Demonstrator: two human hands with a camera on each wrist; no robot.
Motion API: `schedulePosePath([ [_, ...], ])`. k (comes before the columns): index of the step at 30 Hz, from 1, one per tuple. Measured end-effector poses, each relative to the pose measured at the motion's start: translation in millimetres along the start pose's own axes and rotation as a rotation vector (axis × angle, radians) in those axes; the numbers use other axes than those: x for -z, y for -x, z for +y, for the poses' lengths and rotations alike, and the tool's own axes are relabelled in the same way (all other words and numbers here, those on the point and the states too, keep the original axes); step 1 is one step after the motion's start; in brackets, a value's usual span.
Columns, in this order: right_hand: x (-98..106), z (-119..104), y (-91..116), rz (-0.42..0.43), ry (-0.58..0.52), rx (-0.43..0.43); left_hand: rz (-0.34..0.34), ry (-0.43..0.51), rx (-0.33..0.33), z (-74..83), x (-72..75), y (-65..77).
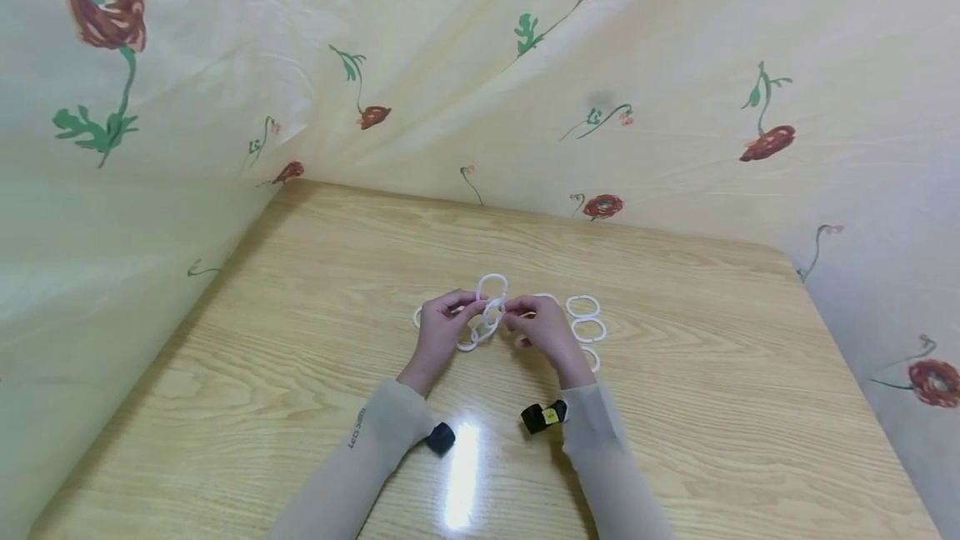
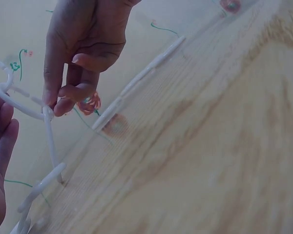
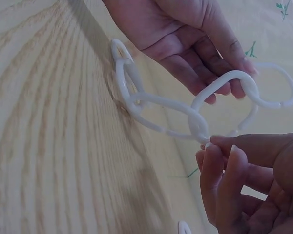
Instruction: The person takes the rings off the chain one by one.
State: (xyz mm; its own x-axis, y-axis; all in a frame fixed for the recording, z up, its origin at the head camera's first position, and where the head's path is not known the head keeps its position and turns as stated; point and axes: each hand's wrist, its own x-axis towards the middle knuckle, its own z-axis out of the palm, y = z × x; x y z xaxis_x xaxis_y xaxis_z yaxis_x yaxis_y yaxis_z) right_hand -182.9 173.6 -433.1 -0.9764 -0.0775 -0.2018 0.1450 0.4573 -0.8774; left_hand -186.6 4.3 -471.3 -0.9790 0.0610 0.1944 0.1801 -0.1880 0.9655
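Between both hands is a short chain of white plastic oval links [image 1: 492, 276], joined end through end. My left hand [image 1: 442, 330] pinches an upper link between thumb and fingertips; in the right wrist view a link [image 3: 278, 104] extends beyond those fingertips. Thumb and forefinger of my right hand [image 1: 542, 327] pinch the chain where two links cross, its other fingers loosely bent. From that pinch, lower links [image 3: 168, 104] trail down to the tabletop, as the right wrist view shows. My left palm is mostly cut off at the edge of the left wrist view.
Separate white links [image 1: 583, 318] lie on the wooden table [image 1: 712, 373] right of my right hand, one partly behind it. Another white link [image 1: 416, 317] shows partly beside my left hand. A flower-patterned cloth [image 1: 435, 73] hangs behind the table and along its sides.
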Motion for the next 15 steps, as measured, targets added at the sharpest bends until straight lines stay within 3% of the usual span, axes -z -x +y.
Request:
schedulePosePath([
  [7, 5.5, -2.6, 1.3, 0.054, -0.016, 0.0, -0.013, -0.016, -0.014, 0.4, 0.7, 0.0],
  [15, 6.7, -3.8, 3.1, 0.096, -0.045, -0.005, -0.011, -0.014, 0.014, 1.3, -0.1, 0.2],
])
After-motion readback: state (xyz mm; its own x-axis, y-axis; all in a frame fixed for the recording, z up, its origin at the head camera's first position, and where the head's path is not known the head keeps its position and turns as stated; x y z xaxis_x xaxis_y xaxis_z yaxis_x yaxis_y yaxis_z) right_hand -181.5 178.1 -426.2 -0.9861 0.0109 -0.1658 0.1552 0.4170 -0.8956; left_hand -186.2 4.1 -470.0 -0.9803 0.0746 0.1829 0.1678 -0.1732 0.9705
